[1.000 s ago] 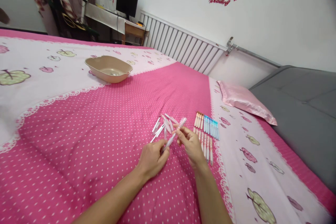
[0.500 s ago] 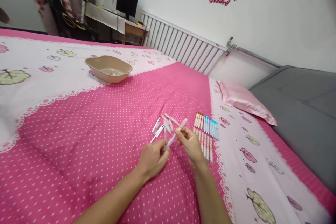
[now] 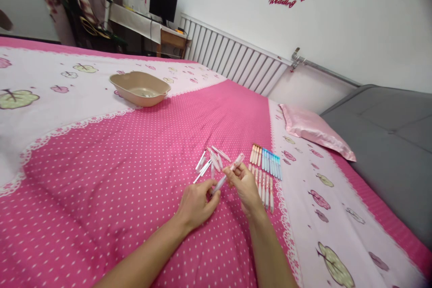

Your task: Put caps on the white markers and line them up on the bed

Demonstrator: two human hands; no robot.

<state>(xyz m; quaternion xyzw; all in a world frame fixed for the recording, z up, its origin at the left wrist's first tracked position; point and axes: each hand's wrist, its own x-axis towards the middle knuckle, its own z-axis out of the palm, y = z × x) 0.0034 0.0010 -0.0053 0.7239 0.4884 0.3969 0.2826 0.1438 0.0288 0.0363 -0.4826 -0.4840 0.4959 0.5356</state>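
Note:
Between my hands is a slim pink-and-white pen [image 3: 220, 183], slanting up to the right. My left hand [image 3: 197, 202] is closed on its lower end. My right hand [image 3: 243, 184] pinches it near the upper end, where pink-red marks show. Just beyond my left hand lies a loose pile of pale pink and white pen parts [image 3: 213, 159]. To the right of my right hand are neat rows: orange-brown pens [image 3: 256, 155], blue pens [image 3: 272, 163], and pens with pinkish-red patterned tops [image 3: 266, 189] in the nearer row, partly hidden by my right hand.
Everything lies on a bed with a pink dotted cover [image 3: 135, 166]. Farther back on the left stands a beige plastic basin [image 3: 140, 89] with small things inside. A pink pillow [image 3: 315, 130] rests by the grey headboard [image 3: 384, 139]. White railings [image 3: 236, 56] border the far side.
The pen between my hands has turned or shifted slightly, and its upper end now shows pink-red marks. My left fingers have moved a little. The pile and rows are unchanged.

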